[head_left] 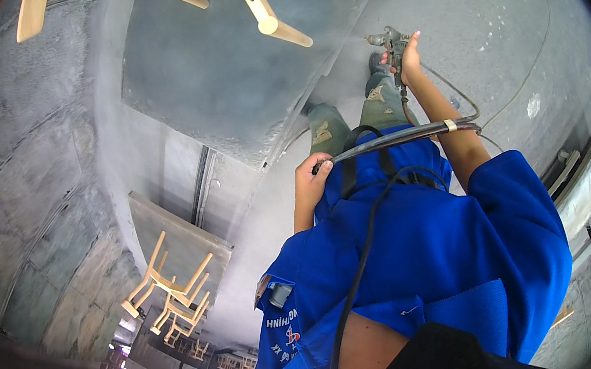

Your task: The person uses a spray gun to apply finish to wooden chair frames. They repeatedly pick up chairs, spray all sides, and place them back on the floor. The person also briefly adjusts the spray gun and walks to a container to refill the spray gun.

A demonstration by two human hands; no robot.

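My right hand [411, 63] is closed around the grip of a metal spray gun [391, 41]. The gun's nozzle points left, and a faint mist shows in front of it. Just beyond the mist, a light wooden chair frame [254, 1] hangs over or rests above a wide dark-grey panel [201, 78]; only its legs and rails come into view. Near my waist, my left hand [307, 189] grips a bundle of dark hoses [393, 141]. This bundle runs right across my body, and one hose loops up to the gun's handle.
More wooden chair frames [167, 283] stand in a row at the lower left, beside a grey slab [179, 224]. A stained wall [38, 135] lies on the left. A thin hose [542, 58] trails over the grey floor [489, 20] on the right.
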